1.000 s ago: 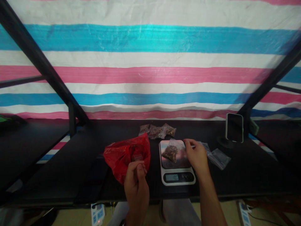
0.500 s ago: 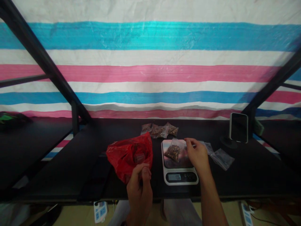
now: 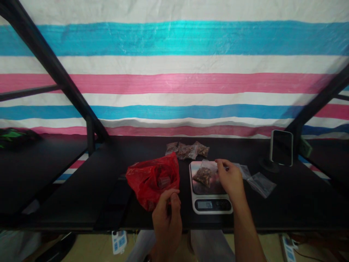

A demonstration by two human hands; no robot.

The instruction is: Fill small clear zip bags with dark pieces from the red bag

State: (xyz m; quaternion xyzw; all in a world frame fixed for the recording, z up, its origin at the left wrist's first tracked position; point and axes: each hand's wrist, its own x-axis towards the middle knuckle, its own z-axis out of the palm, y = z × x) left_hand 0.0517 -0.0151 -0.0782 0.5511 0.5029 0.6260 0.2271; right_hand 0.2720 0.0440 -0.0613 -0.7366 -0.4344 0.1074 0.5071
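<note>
A red plastic bag (image 3: 139, 178) stands open on the table, with a small clear plastic cup (image 3: 164, 182) inside among dark contents. My left hand (image 3: 167, 214) pinches the bag's near rim, fingers closed. To its right, a white kitchen scale (image 3: 194, 205) reads 10.6. On its metal plate lies a small zip bag (image 3: 203, 176) partly filled with brown, dried bits. My right hand (image 3: 230, 178) is closed over the plate's right side, thumb and finger pinching the clear top end of that zip bag.
Several filled zip bags (image 3: 188, 151) lie behind the scale. Flat, unfilled zip bags (image 3: 263, 185) lie right of my right hand. A phone-like device on a stand (image 3: 282, 147) is at the back right. A dark flat object (image 3: 114, 203) lies left of the red bag.
The whole view has shifted slightly, so things sit a little further right. Both hands keep their grips, and the scale reading stays the same.
</note>
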